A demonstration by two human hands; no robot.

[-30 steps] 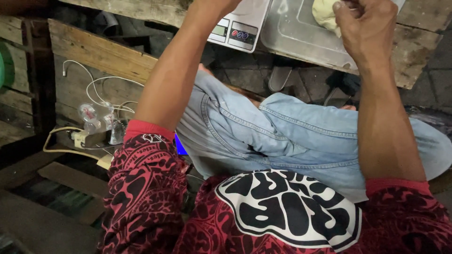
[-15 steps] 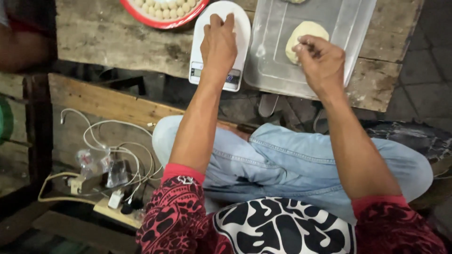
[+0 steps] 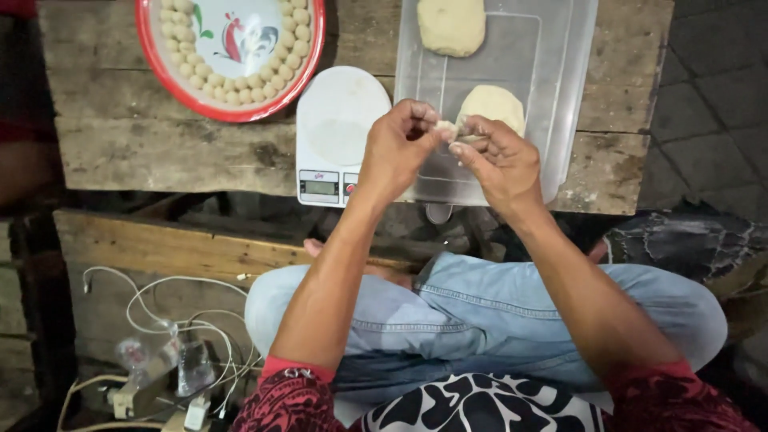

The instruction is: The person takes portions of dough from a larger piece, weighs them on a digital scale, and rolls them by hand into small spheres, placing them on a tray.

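Note:
My left hand (image 3: 400,152) and my right hand (image 3: 500,160) meet above the near end of a clear plastic tray (image 3: 560,96), pinching a small piece of pale dough (image 3: 450,128) between their fingertips. Just behind them a lump of dough (image 3: 500,104) lies in the tray, and a second lump (image 3: 450,24) sits at the tray's far end. A white digital kitchen scale (image 3: 336,132) with an empty platform stands directly left of my left hand.
A round red-rimmed plate (image 3: 230,52) ringed with several small dough balls rests at the far left of the worn wooden table (image 3: 160,144). White cables and plugs (image 3: 168,352) lie on the floor at lower left. Another person's arm (image 3: 24,168) shows at the left edge.
The view has tilted up over the table. My left hand left the scale and joined my right hand, which came off the dough lump; both now pinch a small piece.

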